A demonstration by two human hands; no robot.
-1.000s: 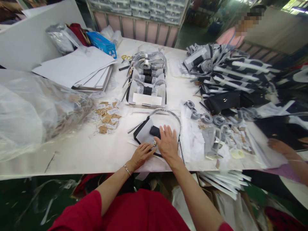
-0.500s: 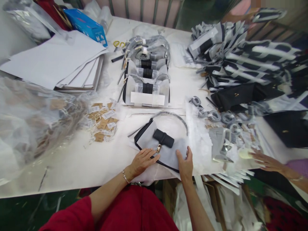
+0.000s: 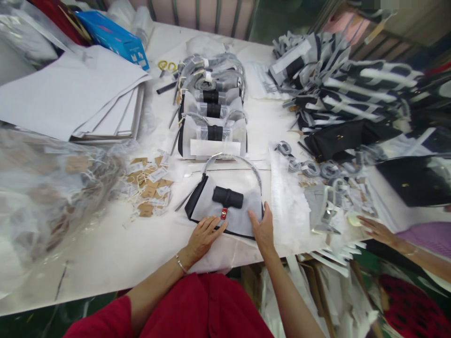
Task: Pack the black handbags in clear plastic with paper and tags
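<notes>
A black handbag [image 3: 239, 217] lies on the table before me, its front covered by a pale grey sheet. A dark padded roll [image 3: 228, 197] crosses its middle above a small metal clasp [image 3: 224, 213]. The wrapped shoulder strap [image 3: 252, 168] arches away behind the bag. My left hand [image 3: 203, 237] rests on the bag's lower front edge, fingers stretched out flat near the clasp. At the right end, my right hand [image 3: 263, 230] has the bag's side edge between thumb and fingers; the fingertips behind are partly hidden.
Several wrapped handbags [image 3: 213, 136] stand in a row behind. Paper tags [image 3: 150, 185] and white sheets [image 3: 105, 89] lie to the left. On the right are coiled straps [image 3: 310, 169], a pile of bags [image 3: 352, 94] and another person's hand [image 3: 378, 230].
The handbag has turned counter-clockwise and sits straighter to the table edge. Its strap now stands in a fuller arch. Both my hands have stayed on the bag and moved with it.
</notes>
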